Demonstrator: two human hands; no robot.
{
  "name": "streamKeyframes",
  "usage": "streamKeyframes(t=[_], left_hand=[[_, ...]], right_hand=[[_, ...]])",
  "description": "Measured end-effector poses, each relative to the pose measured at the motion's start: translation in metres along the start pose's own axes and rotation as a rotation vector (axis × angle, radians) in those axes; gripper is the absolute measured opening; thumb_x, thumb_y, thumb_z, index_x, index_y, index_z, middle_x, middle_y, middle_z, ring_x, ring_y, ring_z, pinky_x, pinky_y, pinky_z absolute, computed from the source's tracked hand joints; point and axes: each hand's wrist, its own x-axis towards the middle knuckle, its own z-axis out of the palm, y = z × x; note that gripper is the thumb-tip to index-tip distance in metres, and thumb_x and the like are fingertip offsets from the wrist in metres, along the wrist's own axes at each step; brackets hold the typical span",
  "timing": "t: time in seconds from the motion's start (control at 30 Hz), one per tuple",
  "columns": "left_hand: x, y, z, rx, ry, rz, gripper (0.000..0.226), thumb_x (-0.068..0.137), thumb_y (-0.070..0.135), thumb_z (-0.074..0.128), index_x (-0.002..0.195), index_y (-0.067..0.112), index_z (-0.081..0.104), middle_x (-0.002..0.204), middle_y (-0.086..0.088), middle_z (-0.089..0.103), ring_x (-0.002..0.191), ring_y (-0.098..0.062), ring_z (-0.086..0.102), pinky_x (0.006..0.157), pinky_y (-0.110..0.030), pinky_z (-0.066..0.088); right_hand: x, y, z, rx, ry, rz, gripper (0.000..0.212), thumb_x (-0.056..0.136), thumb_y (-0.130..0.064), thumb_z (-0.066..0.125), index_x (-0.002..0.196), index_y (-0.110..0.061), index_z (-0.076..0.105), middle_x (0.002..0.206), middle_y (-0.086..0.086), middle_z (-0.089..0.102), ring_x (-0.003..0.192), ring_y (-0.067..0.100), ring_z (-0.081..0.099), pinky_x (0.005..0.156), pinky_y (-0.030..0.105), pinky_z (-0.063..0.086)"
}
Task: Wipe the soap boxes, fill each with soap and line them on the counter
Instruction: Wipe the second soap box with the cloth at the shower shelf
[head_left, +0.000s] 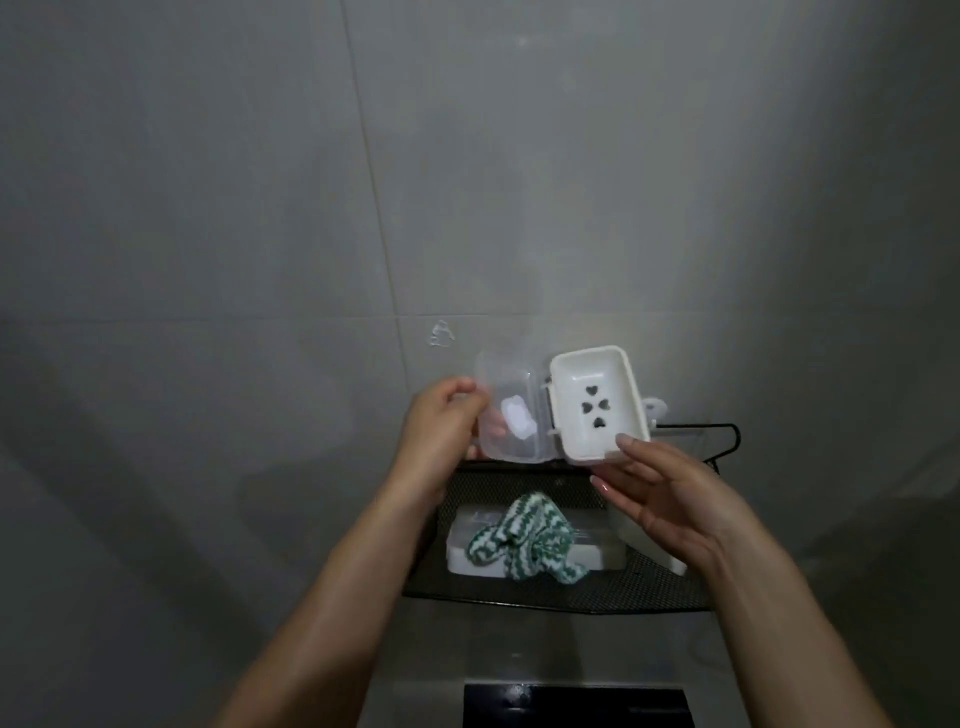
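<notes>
I hold an open soap box (597, 384) up in front of the tiled wall. Its white base has heart-shaped drain holes and its clear lid (506, 379) swings out to the left. My left hand (441, 421) grips the lid's left edge. My right hand (670, 499) supports the base from below with fingers spread. The base is empty. Below, a green and white striped cloth (519, 538) lies on a closed soap box (462, 556) in a black mesh shelf (613, 590). Another white box (626, 530) is partly hidden behind my right hand.
The mesh shelf is fixed to a grey tiled wall (260, 208). A clear adhesive hook mark (441, 333) sits on the wall above the box. A dark glossy surface (576, 706) shows at the bottom edge.
</notes>
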Motion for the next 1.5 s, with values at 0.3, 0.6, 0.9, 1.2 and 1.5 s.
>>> streamKeyframes(t=[0.3, 0.6, 0.9, 1.2, 1.5], left_hand=[[0.026, 0.029, -0.035, 0.447, -0.161, 0.238, 0.019, 0.1, 0.017, 0.054, 0.102, 0.014, 0.073, 0.072, -0.013, 0.068, 0.069, -0.023, 0.063, 0.064, -0.031, 0.053], [0.004, 0.006, -0.047, 0.331, 0.059, 0.232, 0.045, 0.096, 0.034, 0.061, 0.14, 0.03, 0.05, 0.103, -0.007, 0.066, 0.09, -0.013, 0.066, 0.082, -0.032, 0.051], [-0.074, -0.028, -0.036, 0.159, 0.343, 0.126, 0.048, 0.092, 0.013, 0.067, 0.135, 0.031, 0.053, 0.106, -0.006, 0.071, 0.085, -0.019, 0.073, 0.073, -0.041, 0.062], [-0.145, -0.024, -0.02, 0.085, 0.716, 0.064, 0.069, 0.086, -0.014, 0.055, 0.142, 0.026, 0.049, 0.103, -0.01, 0.072, 0.075, -0.014, 0.068, 0.059, -0.027, 0.054], [-0.265, -0.03, -0.019, 0.072, 1.025, -0.007, 0.076, 0.077, -0.008, 0.054, 0.14, 0.034, 0.051, 0.083, -0.008, 0.066, 0.066, -0.012, 0.058, 0.057, -0.026, 0.049]], right_hand=[[-0.003, 0.006, 0.005, -0.136, 0.001, -0.027, 0.026, 0.085, -0.005, 0.07, 0.11, -0.006, 0.065, 0.091, 0.016, 0.074, 0.08, 0.031, 0.073, 0.074, 0.045, 0.062], [0.008, 0.014, 0.021, -0.159, -0.113, -0.023, 0.034, 0.088, 0.01, 0.062, 0.116, -0.01, 0.065, 0.083, 0.016, 0.074, 0.082, 0.033, 0.067, 0.063, 0.046, 0.061], [0.034, 0.008, 0.053, -0.23, -0.427, 0.037, 0.056, 0.084, 0.016, 0.062, 0.124, -0.023, 0.061, 0.104, 0.019, 0.075, 0.093, 0.035, 0.074, 0.071, 0.044, 0.063], [0.028, 0.027, 0.073, -0.46, -0.77, 0.094, 0.039, 0.094, 0.005, 0.056, 0.12, -0.023, 0.062, 0.096, 0.003, 0.074, 0.09, 0.023, 0.073, 0.079, 0.043, 0.061], [-0.027, 0.079, 0.097, -0.665, -1.13, 0.123, 0.061, 0.093, 0.011, 0.053, 0.129, -0.037, 0.058, 0.101, 0.009, 0.068, 0.078, 0.014, 0.069, 0.068, 0.034, 0.058]])
